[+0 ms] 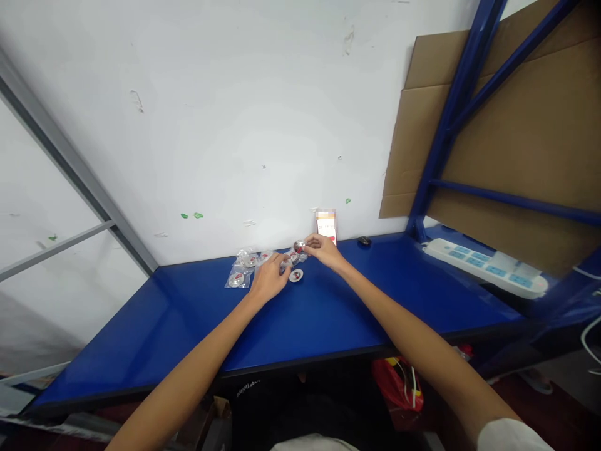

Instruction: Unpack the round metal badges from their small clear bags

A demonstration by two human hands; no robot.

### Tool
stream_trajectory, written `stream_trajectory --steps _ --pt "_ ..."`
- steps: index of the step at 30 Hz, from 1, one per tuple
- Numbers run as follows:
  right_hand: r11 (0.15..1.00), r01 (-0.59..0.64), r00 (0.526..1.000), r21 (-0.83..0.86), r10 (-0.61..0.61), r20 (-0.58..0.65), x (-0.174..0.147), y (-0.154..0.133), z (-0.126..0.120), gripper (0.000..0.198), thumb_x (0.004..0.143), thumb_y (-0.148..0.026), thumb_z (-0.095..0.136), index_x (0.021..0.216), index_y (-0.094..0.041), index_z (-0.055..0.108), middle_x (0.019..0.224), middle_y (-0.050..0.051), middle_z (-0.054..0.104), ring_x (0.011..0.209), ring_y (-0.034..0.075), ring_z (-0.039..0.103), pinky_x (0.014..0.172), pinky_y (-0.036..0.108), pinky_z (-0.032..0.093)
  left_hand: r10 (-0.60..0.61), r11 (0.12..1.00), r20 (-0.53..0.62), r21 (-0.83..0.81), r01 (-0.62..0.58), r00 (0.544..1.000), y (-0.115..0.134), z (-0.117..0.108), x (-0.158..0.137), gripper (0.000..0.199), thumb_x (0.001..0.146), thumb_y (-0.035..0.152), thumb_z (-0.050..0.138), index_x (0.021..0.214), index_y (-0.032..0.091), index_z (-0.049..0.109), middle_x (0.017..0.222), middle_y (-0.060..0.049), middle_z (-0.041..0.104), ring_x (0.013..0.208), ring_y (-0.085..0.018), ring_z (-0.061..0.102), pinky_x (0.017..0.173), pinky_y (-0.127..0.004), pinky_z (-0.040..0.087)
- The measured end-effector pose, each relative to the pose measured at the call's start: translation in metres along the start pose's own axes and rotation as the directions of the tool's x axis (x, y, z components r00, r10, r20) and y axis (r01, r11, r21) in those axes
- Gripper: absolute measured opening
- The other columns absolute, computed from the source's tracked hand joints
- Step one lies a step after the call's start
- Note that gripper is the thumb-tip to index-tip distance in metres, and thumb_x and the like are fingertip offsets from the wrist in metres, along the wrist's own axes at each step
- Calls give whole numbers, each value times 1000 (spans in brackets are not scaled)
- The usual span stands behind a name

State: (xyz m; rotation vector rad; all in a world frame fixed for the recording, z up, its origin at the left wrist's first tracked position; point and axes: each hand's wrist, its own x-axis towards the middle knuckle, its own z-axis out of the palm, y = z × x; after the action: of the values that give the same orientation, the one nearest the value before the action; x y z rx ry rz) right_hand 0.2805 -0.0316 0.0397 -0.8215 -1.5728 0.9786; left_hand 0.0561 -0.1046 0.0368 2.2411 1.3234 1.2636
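Observation:
My right hand [323, 249] pinches a shiny round disc [299, 247] with a red mark, held upright above the back of the table. My left hand [272, 275] is close by, with its thumb and fingers curled at the edge of a clear plastic bag [285, 264]. On the table just right of my left fingers lies another round disc [296, 275], pale-rimmed with a red and dark middle. Several similar discs in clear bags, among them a bagged disc [237, 279], are spread left of and behind my left hand. It partly covers them.
A phone [327, 225] with a lit screen leans against the white wall [263, 125]. Right of it on the blue table [357, 307] sits a small black object [364, 241]. A white power strip [486, 266] lies at the right, by a blue metal frame [444, 125] and cardboard [526, 125].

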Motion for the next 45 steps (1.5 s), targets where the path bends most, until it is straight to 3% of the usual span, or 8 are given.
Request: stream_trajectory --steps 4,11,16,22,29,35,42,45 --pt "999 3 999 -50 -1 52 -3 -2 1 29 74 -37 85 92 -18 72 90 6 77 85 21 74 78 31 59 0 998 -35 59 2 999 0 -14 6 20 98 30 63 112 23 75 101 -3 77 70 -18 63 80 -33 52" --pt "993 -102 984 53 93 152 -14 -2 19 30 70 -34 89 86 -18 69 79 3 76 71 18 72 65 28 58 208 963 92 155 -221 974 -4 -13 2 24 99 36 70 119 24 71 105 -4 74 71 -16 64 79 -32 54" --pt "984 -136 974 118 111 199 -17 -4 26 33 70 -38 92 85 -17 71 79 5 77 73 18 73 64 27 58 228 947 80 213 -240 970 -6 -13 1 17 105 32 60 114 23 72 103 -5 74 79 -18 69 81 -32 53" --pt "982 -143 970 124 114 215 -16 -3 26 31 69 -37 91 83 -17 72 82 5 78 75 19 74 64 28 58 203 969 59 129 -209 977 -5 -14 4 16 103 29 60 106 22 74 100 -5 76 82 -19 70 82 -32 52" --pt "993 -49 985 -110 66 159 -16 -4 26 14 76 -24 82 84 -17 73 81 4 78 77 19 74 68 27 56 57 998 127 -10 -56 990 -10 -11 7 17 99 34 65 98 22 77 92 -2 79 79 -20 73 72 -30 52" --pt "924 88 996 -372 -77 44 -18 -12 33 8 82 -17 76 86 -20 70 82 2 78 74 17 73 70 27 55 -34 999 67 0 34 997 -7 -8 6 18 96 37 68 90 22 77 77 -1 77 67 -19 72 69 -30 54" --pt "830 168 982 -532 -190 13 -22 -16 40 12 86 -15 72 95 -22 69 84 1 77 78 18 72 73 28 52 -26 1000 69 7 25 997 -9 -6 7 20 97 38 66 87 21 74 78 -1 78 68 -19 73 67 -30 52" --pt "840 202 978 -503 -205 51 -22 -14 40 11 87 -16 71 96 -22 70 87 1 78 80 18 72 74 28 52 -32 999 78 -2 32 996 -11 -8 7 20 97 37 65 88 21 74 75 -1 76 68 -19 72 68 -30 53"
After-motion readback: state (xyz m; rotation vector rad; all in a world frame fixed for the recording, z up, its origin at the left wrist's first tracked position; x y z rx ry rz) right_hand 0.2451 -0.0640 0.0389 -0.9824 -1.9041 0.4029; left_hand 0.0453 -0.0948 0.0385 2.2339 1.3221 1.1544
